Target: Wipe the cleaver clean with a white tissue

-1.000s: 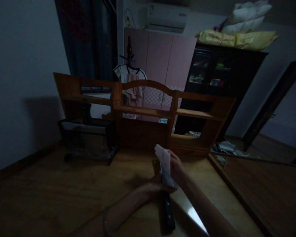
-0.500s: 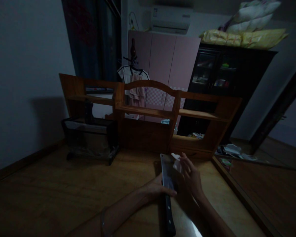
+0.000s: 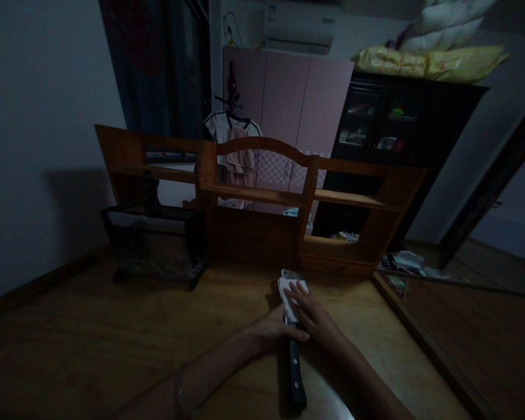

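Cleaver [image 3: 295, 373] under hands — left hand [image 3: 273, 329] clasps neck, right hand [image 3: 317, 321] spread, pressing tissue [image 3: 289, 291] onto it.

The left forearm [image 3: 219, 364] comes in from the lower edge and runs up and to the right, bare, with the wrist nearly straight. The left grip [image 3: 273, 329] lies knuckles up, its fingers curled over to the right and closed. The right forearm [image 3: 367, 382] enters from the lower right corner and slants up to the left. The right grip [image 3: 315, 318] lies palm down and flat, its fingers [image 3: 298, 291] stretched out side by side and pointing away from the body. The two grips meet in front of the chest, the left fingertips just beside the heel of the right.
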Demonstrator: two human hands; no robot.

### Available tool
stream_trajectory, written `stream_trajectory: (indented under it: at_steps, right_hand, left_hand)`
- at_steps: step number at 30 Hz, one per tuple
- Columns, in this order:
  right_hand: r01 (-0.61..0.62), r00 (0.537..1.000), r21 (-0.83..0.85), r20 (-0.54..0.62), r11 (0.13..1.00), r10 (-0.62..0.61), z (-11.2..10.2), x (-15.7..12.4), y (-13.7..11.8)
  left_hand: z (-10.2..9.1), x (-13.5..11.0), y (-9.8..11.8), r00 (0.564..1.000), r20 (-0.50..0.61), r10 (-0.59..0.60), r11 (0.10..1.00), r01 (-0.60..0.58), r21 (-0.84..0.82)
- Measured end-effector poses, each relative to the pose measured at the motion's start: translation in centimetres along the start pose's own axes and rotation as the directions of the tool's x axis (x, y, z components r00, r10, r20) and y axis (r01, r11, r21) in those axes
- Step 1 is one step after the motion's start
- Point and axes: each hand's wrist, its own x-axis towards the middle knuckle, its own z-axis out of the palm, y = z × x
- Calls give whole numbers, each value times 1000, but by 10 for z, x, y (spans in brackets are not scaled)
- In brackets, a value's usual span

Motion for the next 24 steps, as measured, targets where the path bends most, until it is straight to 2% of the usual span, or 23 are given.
stream_trajectory:
  at_steps: [4,12,17,24]
  right_hand:
    - [1,1000,-30,-26,1000,-2,0,0,7]
    - [-116,992,-288,-84,951,96,4,0,35]
    - [-94,993,-279,-100,956,69,2,-1,34]
    - [-125,988,-175,-110,977,106,4,-2,33]
  left_hand:
    - [-2,1,-1,1000,-6,13,1000,-13,-17]
    - [-9,5,-7,999,-32,5,1000,-5,7]
    - [-11,6,-10,1000,-27,6,1000,-6,3]
    - [-11,6,-9,999,-45,-9,1000,10,14]
